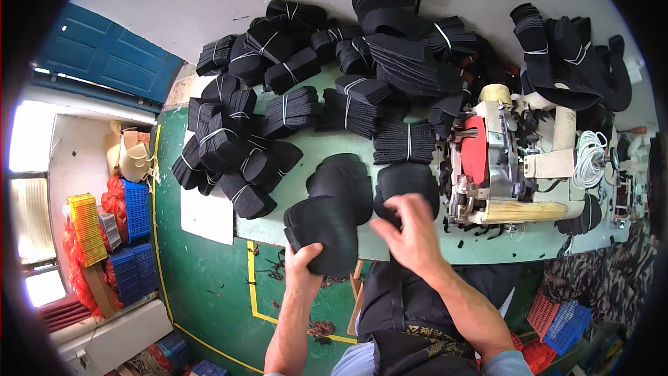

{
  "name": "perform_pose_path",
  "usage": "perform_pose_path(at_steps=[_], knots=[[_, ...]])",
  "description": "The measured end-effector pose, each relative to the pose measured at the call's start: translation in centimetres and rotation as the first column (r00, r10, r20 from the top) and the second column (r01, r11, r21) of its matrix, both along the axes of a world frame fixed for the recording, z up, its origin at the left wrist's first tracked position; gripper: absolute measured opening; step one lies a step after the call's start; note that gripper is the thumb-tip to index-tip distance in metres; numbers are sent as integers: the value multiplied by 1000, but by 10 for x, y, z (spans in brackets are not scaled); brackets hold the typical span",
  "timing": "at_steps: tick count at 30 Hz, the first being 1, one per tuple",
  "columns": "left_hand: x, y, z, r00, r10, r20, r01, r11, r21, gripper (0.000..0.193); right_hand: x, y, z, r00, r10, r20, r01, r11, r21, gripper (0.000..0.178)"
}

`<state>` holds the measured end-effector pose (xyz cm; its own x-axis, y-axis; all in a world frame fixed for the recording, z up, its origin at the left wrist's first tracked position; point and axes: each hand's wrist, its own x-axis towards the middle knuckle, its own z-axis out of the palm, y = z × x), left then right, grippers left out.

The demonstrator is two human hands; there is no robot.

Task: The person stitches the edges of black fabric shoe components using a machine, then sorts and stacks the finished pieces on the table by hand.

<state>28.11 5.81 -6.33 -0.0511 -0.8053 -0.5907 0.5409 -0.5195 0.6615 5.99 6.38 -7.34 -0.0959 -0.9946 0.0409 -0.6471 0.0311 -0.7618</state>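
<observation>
A stack of black, rounded, flat pieces, felt-like to look at, is gripped at its lower left edge by my left hand, thumb on top. Just behind it another loose stack of black pieces lies on the light green table. My right hand is over the near edge of a smaller black stack. Its thumb stands apart from the fingers, and nothing shows between them. Motion blurs those fingertips, so whether they touch that stack is unclear.
Tied bundles of black pieces heap the table's left and back. To the right stands a machine with a red plate and a white cord coil. Blue crates and a yellow crate are at the far left.
</observation>
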Motion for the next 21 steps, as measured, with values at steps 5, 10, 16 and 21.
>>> perform_pose_path(at_steps=[5,10,16,21], knots=[[-2,2,4,1000,-6,4,6,999,-37,63,39,-11,0,587,-336,737,-255,787,562,24],[24,2,9,966,96,238,-73,992,-104,60,50,-32,-15,930,-172,325,137,982,128,37],[5,12,10,870,-78,486,165,976,-139,55,69,-22,14,660,81,747,-444,844,300,38],[-1,10,10,824,-313,473,395,915,-83,65,48,-21,14,564,17,826,-489,812,317,21]])
